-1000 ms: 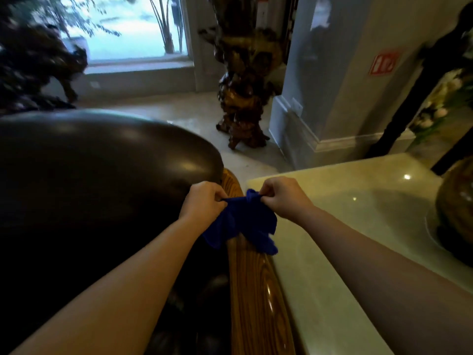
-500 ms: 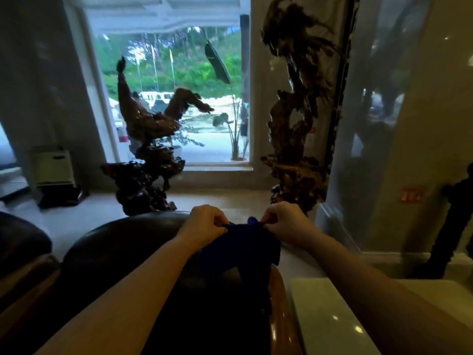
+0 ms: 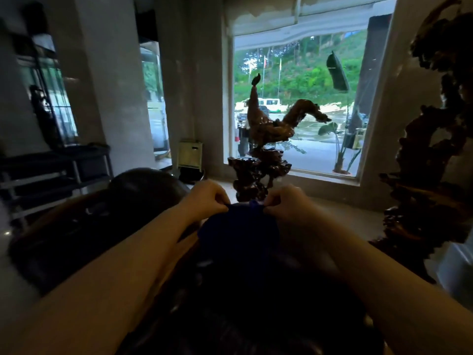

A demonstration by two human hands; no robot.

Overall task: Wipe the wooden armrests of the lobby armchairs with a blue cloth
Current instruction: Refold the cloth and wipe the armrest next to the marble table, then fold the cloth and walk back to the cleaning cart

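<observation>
A blue cloth (image 3: 240,231) hangs stretched between both my hands in front of me. My left hand (image 3: 207,197) pinches its upper left edge and my right hand (image 3: 286,204) pinches its upper right edge. Below the cloth lies a dark leather armchair (image 3: 256,303). A second dark armchair (image 3: 143,190) sits further left. The wooden armrest is hidden in shadow under the cloth and my arms.
A carved wooden bird sculpture (image 3: 266,139) stands before the window (image 3: 302,103). Another tall root carving (image 3: 435,149) rises at the right. A dark metal rack (image 3: 51,175) is at the left, beside a pale pillar (image 3: 110,85).
The view has swung up and to the left, from the armrest and side table to the window. Both hands still hold the cloth, now raised higher and spread wider.
</observation>
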